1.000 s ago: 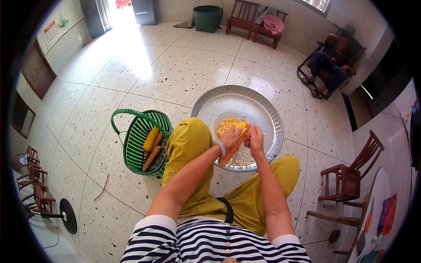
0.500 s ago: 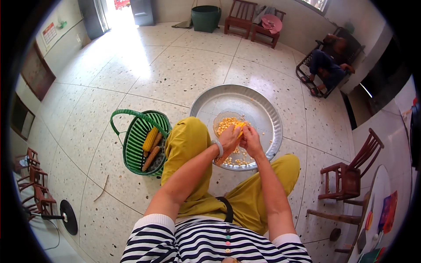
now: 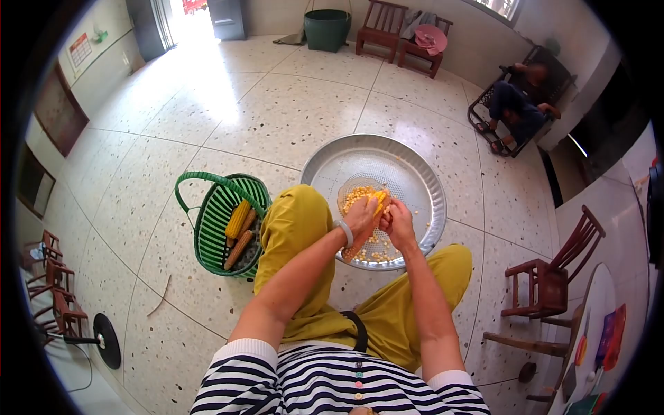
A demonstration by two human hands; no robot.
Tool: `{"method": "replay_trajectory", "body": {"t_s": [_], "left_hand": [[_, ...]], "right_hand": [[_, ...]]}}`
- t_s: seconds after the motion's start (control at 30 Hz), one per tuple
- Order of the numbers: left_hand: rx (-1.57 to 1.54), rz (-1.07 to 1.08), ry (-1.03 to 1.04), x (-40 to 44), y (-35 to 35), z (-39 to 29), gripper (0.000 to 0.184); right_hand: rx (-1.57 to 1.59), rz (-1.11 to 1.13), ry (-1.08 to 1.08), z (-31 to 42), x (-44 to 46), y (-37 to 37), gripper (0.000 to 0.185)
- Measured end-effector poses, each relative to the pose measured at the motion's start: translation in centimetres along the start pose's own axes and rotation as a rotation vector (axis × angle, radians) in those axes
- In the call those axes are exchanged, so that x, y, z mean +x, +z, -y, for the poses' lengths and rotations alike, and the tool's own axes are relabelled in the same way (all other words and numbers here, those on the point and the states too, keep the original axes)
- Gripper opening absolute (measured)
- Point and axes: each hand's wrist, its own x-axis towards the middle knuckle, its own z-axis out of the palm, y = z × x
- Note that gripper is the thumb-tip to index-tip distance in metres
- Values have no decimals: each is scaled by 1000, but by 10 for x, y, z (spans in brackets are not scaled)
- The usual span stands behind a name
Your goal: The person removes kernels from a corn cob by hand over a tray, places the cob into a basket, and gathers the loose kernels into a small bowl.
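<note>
My left hand (image 3: 359,220) is wrapped round a yellow corn cob (image 3: 380,198). Part of the cob shows above my fingers, and my hands hide much of it. My right hand (image 3: 399,225) presses against the cob's right side with curled fingers. Just beyond my hands, a clear bowl (image 3: 342,193) holds loose corn kernels (image 3: 358,192). It sits in a wide, round metal tray (image 3: 433,173) with small holes in its base. More kernels lie scattered in the tray below the bowl.
By my left knee stands a green-and-black striped basket (image 3: 203,232) containing several cobs (image 3: 236,220). A wooden chair (image 3: 546,283) is at the right. A person (image 3: 519,104) reclines in a chair at the far right. A green bucket (image 3: 326,31) stands by the back wall.
My right-hand fingers have shifted slightly against the cob, and more of its yellow upper part shows. Both hands stay over the tray. The basket and tray have not moved.
</note>
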Motion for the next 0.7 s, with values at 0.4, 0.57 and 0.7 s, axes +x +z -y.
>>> {"method": "replay_trajectory", "body": {"t_s": [0.4, 0.57, 0.7], "left_hand": [[16, -80, -52, 17, -5, 27, 43], [182, -88, 89, 16, 0, 26, 41], [275, -68, 90, 18, -1, 29, 39]], "right_hand": [[-284, -282, 40, 11, -5, 2, 29], [-155, -144, 179, 10, -7, 9, 35], [-125, -9, 152, 9, -5, 7, 31]]}}
